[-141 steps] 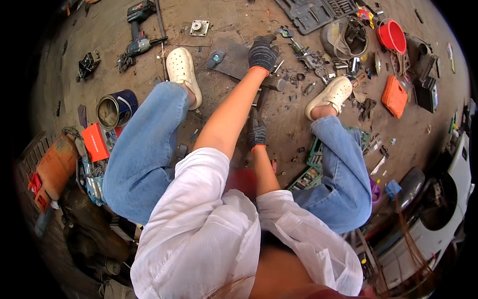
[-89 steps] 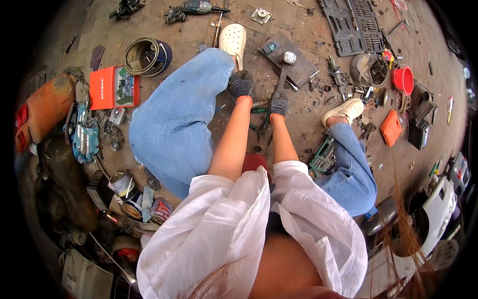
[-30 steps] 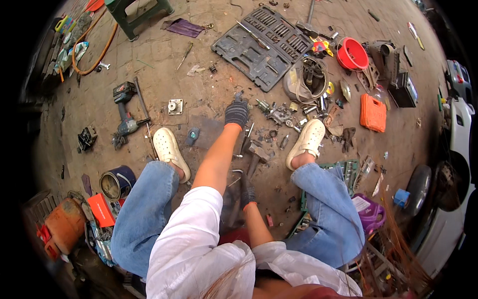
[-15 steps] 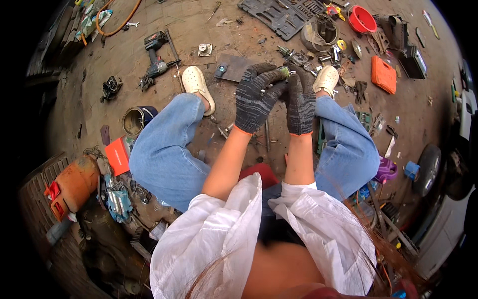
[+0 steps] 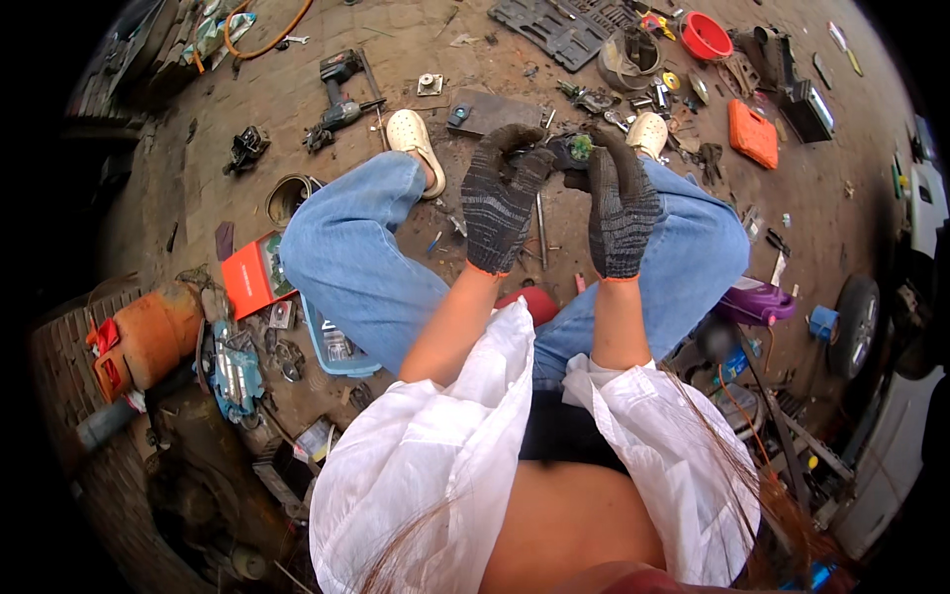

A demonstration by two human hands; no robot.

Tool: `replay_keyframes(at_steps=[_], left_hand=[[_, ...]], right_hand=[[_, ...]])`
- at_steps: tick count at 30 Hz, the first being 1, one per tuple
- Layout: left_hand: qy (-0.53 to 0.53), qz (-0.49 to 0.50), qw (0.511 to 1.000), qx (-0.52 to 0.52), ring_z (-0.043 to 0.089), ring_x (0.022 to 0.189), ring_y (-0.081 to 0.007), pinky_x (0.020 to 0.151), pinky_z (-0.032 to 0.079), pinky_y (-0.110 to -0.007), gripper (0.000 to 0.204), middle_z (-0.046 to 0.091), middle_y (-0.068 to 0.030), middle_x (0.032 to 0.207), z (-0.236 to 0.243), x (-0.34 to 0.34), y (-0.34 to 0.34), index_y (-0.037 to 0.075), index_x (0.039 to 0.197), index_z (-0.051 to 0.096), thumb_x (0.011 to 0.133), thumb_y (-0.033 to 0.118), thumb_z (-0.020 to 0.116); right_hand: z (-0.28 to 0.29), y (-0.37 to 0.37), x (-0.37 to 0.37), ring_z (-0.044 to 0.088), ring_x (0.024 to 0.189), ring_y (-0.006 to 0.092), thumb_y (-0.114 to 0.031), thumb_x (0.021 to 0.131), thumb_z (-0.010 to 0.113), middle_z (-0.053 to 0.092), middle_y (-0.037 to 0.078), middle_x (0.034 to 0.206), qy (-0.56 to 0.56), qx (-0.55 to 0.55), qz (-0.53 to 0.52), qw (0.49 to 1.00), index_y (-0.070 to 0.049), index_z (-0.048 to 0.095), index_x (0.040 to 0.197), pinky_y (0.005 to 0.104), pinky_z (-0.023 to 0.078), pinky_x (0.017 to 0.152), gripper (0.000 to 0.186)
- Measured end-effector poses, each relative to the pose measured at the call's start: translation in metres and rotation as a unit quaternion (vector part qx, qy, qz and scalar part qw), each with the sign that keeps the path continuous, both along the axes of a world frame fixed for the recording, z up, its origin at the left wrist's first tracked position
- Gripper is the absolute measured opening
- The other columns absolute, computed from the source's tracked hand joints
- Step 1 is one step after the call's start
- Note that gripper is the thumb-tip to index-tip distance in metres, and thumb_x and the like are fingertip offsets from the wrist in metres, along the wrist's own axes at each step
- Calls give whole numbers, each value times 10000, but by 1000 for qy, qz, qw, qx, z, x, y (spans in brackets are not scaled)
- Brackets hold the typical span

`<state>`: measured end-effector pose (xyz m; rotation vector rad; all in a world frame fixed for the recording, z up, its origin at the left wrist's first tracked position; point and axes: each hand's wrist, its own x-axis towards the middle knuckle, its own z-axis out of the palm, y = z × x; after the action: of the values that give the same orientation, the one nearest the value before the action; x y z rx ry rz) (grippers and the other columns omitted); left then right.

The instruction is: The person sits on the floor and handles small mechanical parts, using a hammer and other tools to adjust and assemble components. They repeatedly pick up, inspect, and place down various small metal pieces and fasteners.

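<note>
Both hands wear dark knitted gloves with orange cuffs, raised between my knees. My right hand (image 5: 618, 213) is closed on a small dark part with a green area (image 5: 580, 148) at its fingertips. My left hand (image 5: 500, 203) is curled beside it, its fingertips close to that part; whether it grips anything is hidden. Below and beyond them lie a dark flat plate (image 5: 492, 105), a square metal flange (image 5: 428, 85) and a thin metal rod (image 5: 542, 235) on the littered floor.
A cordless power tool (image 5: 339, 99), black case (image 5: 549, 28), red bucket (image 5: 705, 35) and orange case (image 5: 752, 131) lie ahead. A metal can (image 5: 289, 198), red box (image 5: 252, 277) and orange cylinder (image 5: 153, 337) are left; purple container (image 5: 754, 302), tire (image 5: 853, 327) and white car panel (image 5: 925, 198) are right.
From reaching separately toward the floor a second ago, both hands have come up together around a small part. Since half a second ago they have parted slightly, exposing its green area.
</note>
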<state>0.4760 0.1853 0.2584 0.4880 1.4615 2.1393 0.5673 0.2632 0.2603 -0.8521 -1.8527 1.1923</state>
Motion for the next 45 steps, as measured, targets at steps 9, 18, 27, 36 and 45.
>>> replay_keyframes(at_steps=[9,18,27,36,45], left_hand=[[199,-34,970,-132,605,710,-150,645,497,-280,303,634,-120,866,8,10,-14,-35,1002,597,744,101,678],[106,-65,990,-63,609,726,-132,654,493,-273,222,645,-110,810,32,9,-23,-9,925,633,741,105,683],[118,-176,973,-90,594,795,-109,707,493,-243,243,643,-97,907,36,13,-25,-43,1020,599,803,66,611],[84,-96,989,-74,578,771,-102,683,473,-248,195,637,-74,876,25,39,-15,-16,989,601,814,70,601],[135,-48,988,-59,570,743,-104,678,464,-243,168,622,-69,830,26,48,-11,-11,926,588,787,74,630]], right_hand=[[34,-35,13,611,854,222,-38,819,558,623,138,947,3,56,-24,998,-1,602,1022,301,465,782,210],[25,-22,19,561,811,146,-64,859,501,595,107,867,-2,189,12,982,9,590,1004,269,448,721,185],[14,-33,12,499,731,134,-84,896,445,558,87,801,35,70,-75,994,6,537,937,257,418,677,135],[13,-44,3,512,796,197,-105,901,466,560,101,904,103,21,-183,978,24,517,1001,297,417,740,171],[9,-44,-3,493,707,166,-172,914,427,542,71,768,86,130,-293,943,-24,529,854,300,410,672,189]])
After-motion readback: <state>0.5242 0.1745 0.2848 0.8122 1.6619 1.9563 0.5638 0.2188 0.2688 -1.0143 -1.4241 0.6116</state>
